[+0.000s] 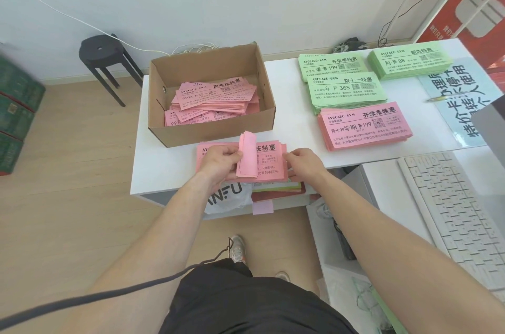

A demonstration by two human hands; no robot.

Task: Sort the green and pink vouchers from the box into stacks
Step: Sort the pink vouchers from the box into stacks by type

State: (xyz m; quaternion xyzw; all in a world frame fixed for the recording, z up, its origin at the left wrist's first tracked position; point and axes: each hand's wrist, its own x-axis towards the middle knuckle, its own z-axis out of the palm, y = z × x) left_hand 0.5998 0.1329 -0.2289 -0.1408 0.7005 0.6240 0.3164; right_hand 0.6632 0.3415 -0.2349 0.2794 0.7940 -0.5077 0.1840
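**Pink bundle held over a stack at the table's near edge**

The left hand [221, 163] gripped a pink bundle [247, 156], which was bent upward and curled over the fingers. The right hand [303, 161] lay at the right end of the pink stack [273, 170] beneath it; whether it pinched that end or only steadied it could not be told. This stack sat at the near edge of the table [289, 104], just in front of the box [213, 135], where more pink vouchers [216, 101] lay loose. Three green stacks [345, 90] and a second pink pile [366, 126] stood toward the far right corner. The likely trouble was that a bent bundle would spring open on release. So close to the edge, loose slips could slide to the floor or skew the stack.
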